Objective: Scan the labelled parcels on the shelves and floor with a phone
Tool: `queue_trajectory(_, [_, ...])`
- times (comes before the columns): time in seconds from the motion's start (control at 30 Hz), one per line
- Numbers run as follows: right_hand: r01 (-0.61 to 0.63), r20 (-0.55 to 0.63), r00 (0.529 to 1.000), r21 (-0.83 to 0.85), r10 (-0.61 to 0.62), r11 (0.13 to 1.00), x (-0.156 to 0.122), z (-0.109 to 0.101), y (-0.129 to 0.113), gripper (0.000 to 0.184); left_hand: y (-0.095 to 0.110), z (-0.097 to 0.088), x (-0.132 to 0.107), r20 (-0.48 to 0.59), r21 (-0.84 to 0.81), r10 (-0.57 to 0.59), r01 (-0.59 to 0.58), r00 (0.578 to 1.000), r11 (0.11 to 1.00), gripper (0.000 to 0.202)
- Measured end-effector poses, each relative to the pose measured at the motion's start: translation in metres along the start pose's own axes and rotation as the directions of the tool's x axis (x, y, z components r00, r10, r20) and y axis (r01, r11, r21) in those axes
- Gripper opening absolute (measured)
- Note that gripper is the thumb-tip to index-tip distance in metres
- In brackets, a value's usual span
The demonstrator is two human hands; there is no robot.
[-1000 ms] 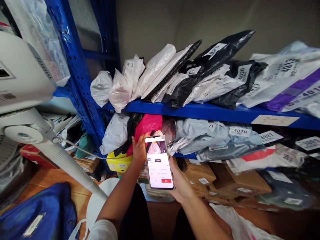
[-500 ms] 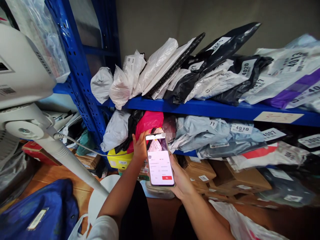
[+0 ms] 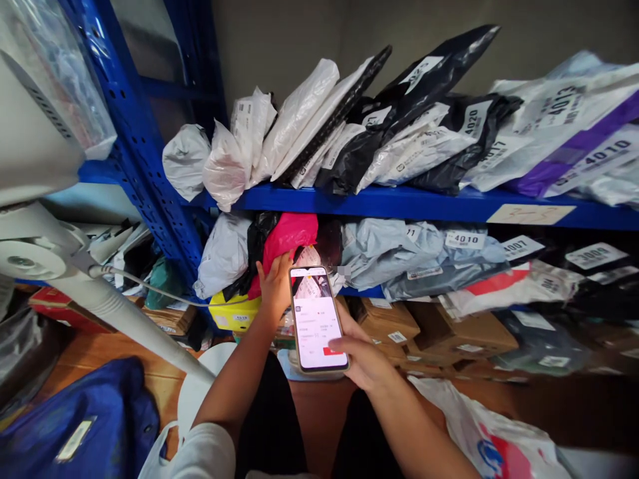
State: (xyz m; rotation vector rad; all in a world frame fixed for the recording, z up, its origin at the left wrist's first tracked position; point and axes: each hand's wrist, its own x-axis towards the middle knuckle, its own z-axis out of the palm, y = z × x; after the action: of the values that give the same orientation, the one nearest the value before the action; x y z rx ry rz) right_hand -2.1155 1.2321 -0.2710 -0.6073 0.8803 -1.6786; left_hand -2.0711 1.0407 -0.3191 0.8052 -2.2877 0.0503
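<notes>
My right hand (image 3: 364,356) is closed round a smartphone (image 3: 319,332), its thumb lying over the red button low on the lit screen. The upper part of that screen shows a camera picture of a label. Behind the phone and to its left, my left hand (image 3: 275,286) grips a bright pink plastic parcel (image 3: 294,231) on the lower shelf. Some of its fingers spread over the parcel; the phone hides the rest. A pale printed label (image 3: 308,255) shows just above the phone. A yellow box (image 3: 232,313) lies below my left hand.
Bagged parcels with number labels fill the upper shelf (image 3: 424,206) and the level below. Cardboard boxes (image 3: 387,322) sit underneath. At left stand a blue rack post (image 3: 144,159) and a white stand (image 3: 124,319) with a cable. A blue bag (image 3: 90,419) lies on the floor.
My right thumb has come across onto the red button on the phone's screen. My left hand stays at the pink parcel. The view has shifted slightly.
</notes>
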Motion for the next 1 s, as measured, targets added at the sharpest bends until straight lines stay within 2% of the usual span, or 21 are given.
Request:
queue_trajectory(0.13, [-0.012,0.13,0.991,-0.043,0.018,0.999,-0.01,-0.008,-0.003,0.093,0.002,-0.002,0.0,0.009,0.026,-0.013,0.013,1.0,1.0,0.041])
queue_trajectory(0.33, [-0.05,0.176,0.982,-0.082,0.064,0.995,-0.024,-0.014,-0.006,0.101,0.008,-0.009,0.003,-0.013,0.027,-0.005,0.005,1.0,1.0,0.038])
queue_trajectory(0.43, [-0.06,0.13,0.989,-0.092,0.072,0.994,-0.036,-0.018,-0.01,0.099,0.009,-0.005,0.003,-0.051,-0.007,-0.004,0.004,0.999,1.0,0.038])
queue_trajectory(0.57, [-0.1,0.005,0.995,-0.115,0.101,0.988,-0.054,-0.03,-0.014,0.096,0.002,0.011,0.002,-0.139,-0.079,-0.004,-0.007,0.99,0.997,0.054])
queue_trajectory(0.67, [-0.12,-0.107,0.989,-0.122,0.107,0.985,-0.064,-0.041,-0.014,0.102,-0.003,0.019,0.002,-0.151,-0.122,0.006,-0.025,0.989,0.992,0.058])
queue_trajectory(0.77, [-0.133,-0.169,0.979,-0.123,0.112,0.983,-0.069,-0.05,-0.012,0.104,-0.005,0.022,0.001,-0.15,-0.127,0.023,-0.042,0.988,0.991,0.059])
queue_trajectory(0.9, [-0.138,-0.208,0.972,-0.121,0.11,0.983,-0.073,-0.057,-0.009,0.104,-0.007,0.025,-0.003,-0.211,-0.114,0.063,-0.089,0.976,0.989,0.053])
queue_trajectory(1.0, [-0.144,-0.183,0.975,-0.103,0.124,0.984,-0.074,-0.06,-0.008,0.104,-0.009,0.024,-0.004,-0.362,-0.139,0.092,-0.152,0.928,0.979,0.036])
